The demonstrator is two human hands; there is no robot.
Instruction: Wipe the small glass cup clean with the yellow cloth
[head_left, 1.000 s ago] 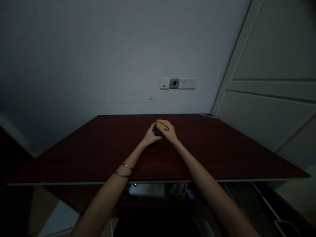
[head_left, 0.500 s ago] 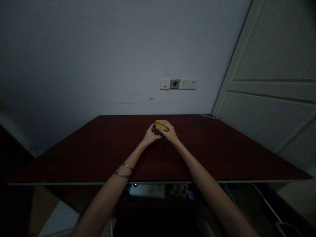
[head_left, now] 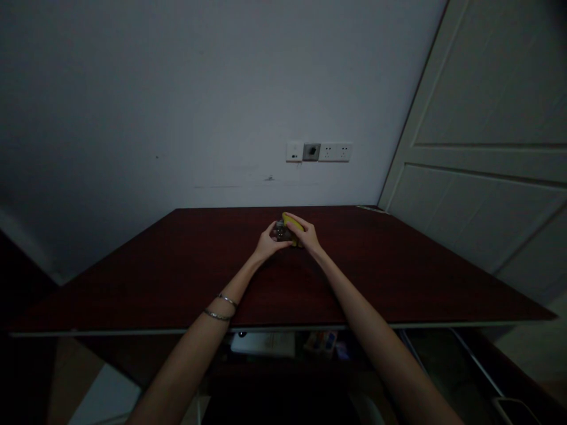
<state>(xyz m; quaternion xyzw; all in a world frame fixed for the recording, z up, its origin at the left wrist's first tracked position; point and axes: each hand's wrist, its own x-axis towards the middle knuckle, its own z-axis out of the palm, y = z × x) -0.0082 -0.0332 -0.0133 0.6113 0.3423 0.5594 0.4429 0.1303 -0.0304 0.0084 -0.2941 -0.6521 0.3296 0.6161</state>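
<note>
Over the far middle of the dark red tabletop (head_left: 177,265), my two hands meet. My left hand (head_left: 266,243) is curled around a small see-through object (head_left: 280,231) that looks like glass; its exact kind is too dark and small to make out. Folded in my right hand (head_left: 309,236) is a yellow cloth (head_left: 291,221), pressed against the right side of the clear object. Part of the yellow cloth also shows low, beside my left thumb. Two silver bangles (head_left: 218,316) circle my left forearm.
A pale wall with a row of sockets (head_left: 328,152) rises behind the table. To the right stands a white panelled door (head_left: 487,153). Below the front edge, a shelf holds a white flat object (head_left: 263,343) and several small items (head_left: 322,342).
My right hand with the yellow cloth has shifted from the top of the clear object to its right side, so more of the object shows. My left hand keeps its hold.
</note>
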